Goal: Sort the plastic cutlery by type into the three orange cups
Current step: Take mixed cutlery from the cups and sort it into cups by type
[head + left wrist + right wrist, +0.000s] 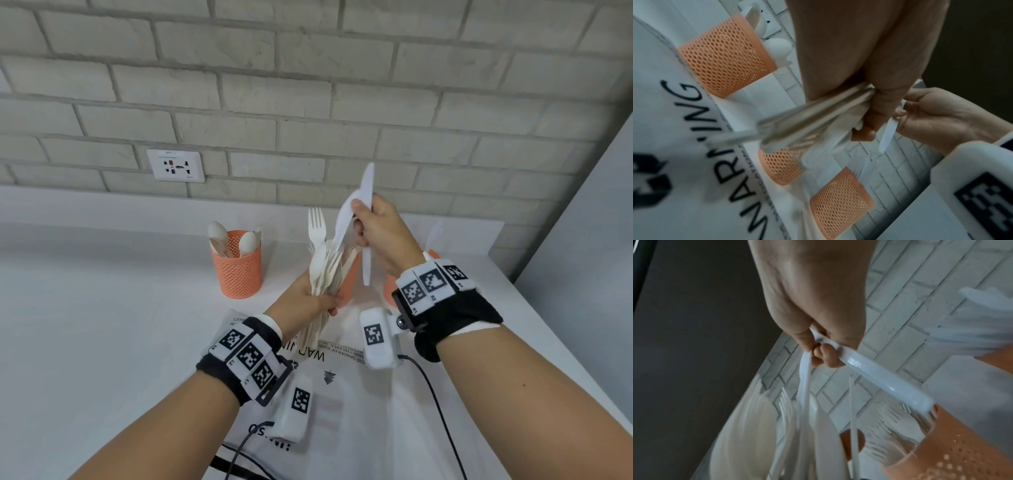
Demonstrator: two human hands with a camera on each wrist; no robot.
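Three orange perforated plastic cups (726, 56) show a fine mesh pattern, the left one holding cream-white plastic spoons (248, 242). The brick wall (308, 85) is pale grey, the tabletop (85, 308) white. Black-and-white square-coded wristbands (246, 356) contrast with a white plastic sheet (674, 113) printed in black letters.

A white-painted brick wall (308, 85) is running behind the white tabletop (85, 308), carrying a white power socket (175, 165). A pale grey panel (582, 212) is standing at the right. Soft, even light is falling throughout.

Left hand (305, 301) grips cutlery bundle (325, 263); right hand (383, 233) pinches knives (367, 219).
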